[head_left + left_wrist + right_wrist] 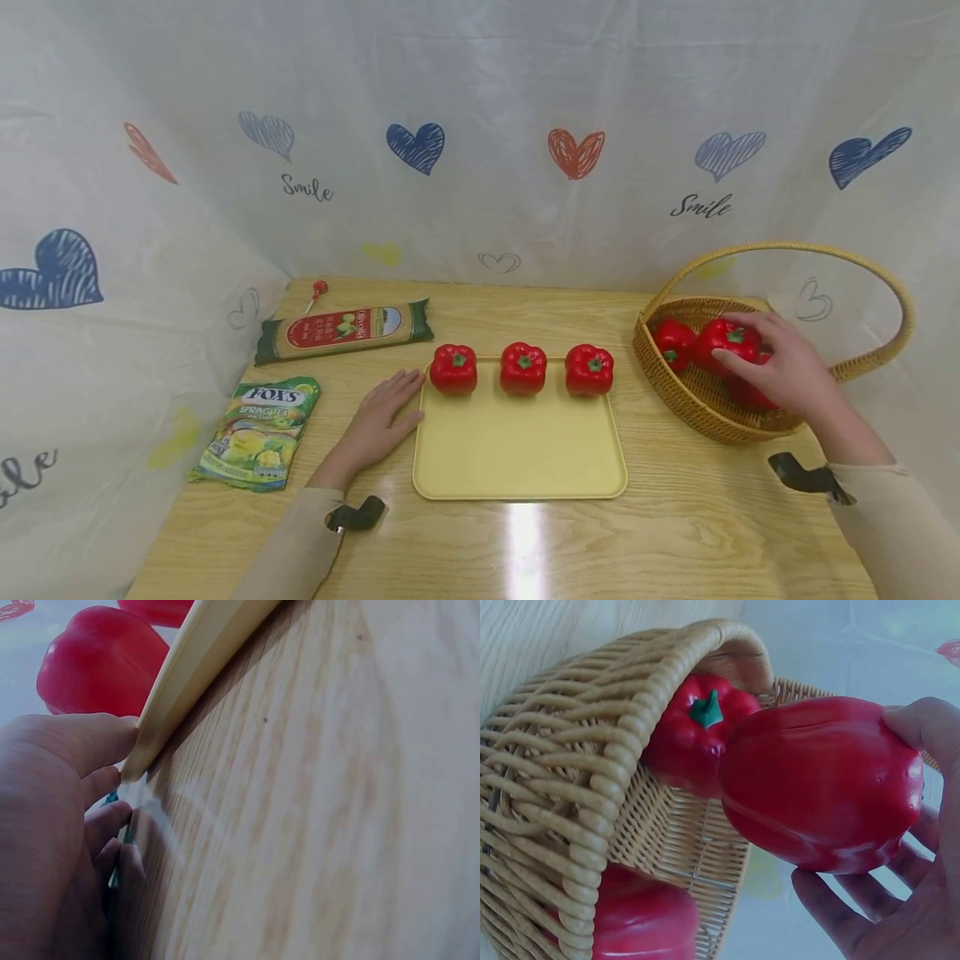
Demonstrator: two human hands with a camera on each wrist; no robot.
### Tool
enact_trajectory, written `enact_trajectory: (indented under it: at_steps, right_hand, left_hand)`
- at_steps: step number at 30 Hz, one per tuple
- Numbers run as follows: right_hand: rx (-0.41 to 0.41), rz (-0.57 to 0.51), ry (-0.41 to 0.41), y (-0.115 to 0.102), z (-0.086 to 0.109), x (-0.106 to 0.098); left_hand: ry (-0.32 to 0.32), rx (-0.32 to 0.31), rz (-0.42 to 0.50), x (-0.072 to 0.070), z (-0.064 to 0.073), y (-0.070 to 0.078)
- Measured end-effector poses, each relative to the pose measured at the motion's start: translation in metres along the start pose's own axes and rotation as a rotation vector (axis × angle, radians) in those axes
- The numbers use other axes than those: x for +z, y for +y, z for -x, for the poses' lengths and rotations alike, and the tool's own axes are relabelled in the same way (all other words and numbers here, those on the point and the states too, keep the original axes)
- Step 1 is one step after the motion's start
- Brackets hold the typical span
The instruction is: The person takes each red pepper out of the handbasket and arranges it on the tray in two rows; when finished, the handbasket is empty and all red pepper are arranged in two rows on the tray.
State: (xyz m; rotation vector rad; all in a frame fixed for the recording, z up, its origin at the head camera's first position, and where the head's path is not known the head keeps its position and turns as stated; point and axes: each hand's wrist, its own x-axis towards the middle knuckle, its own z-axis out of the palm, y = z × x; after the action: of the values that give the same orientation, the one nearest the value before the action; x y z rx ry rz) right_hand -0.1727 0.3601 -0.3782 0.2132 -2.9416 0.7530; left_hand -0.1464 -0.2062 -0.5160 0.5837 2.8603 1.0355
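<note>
Holding red pepper (716,337) in our right hand (795,371), stem (736,335) up, long axis probably near-upright; left hand (382,418) relaxed, touching tray (517,450).

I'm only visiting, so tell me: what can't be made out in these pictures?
- Head view: much of the lower basket pepper, behind the right hand's fingers and held pepper.
- Head view: the stick end of the lollipop, behind the long packet.
- Head view: fine print on the sweet bag, too small.
- Left wrist view: most of the farther pepper, beyond the top edge.
- Right wrist view: part of the bottom pepper, behind the basket rim.
</note>
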Motion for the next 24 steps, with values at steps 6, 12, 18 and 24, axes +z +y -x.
enact_trajectory:
  at_steps: [6,12,18,24]
  right_hand:
    - [-0.032,-0.003,0.016,-0.004,0.004,0.001]
    - [-0.064,-0.028,0.034,-0.009,0.006,0.002]
    - [-0.089,-0.044,0.045,-0.015,0.008,0.004]
    - [-0.102,-0.047,0.049,-0.021,0.012,0.005]
  left_hand:
    - [0.000,-0.003,0.004,0.001,0.000,0.000]
    - [0.001,-0.010,0.008,0.001,0.000,-0.001]
    - [0.000,-0.010,0.002,0.001,0.000,-0.001]
    - [0.003,-0.001,0.000,0.001,0.000,0.000]
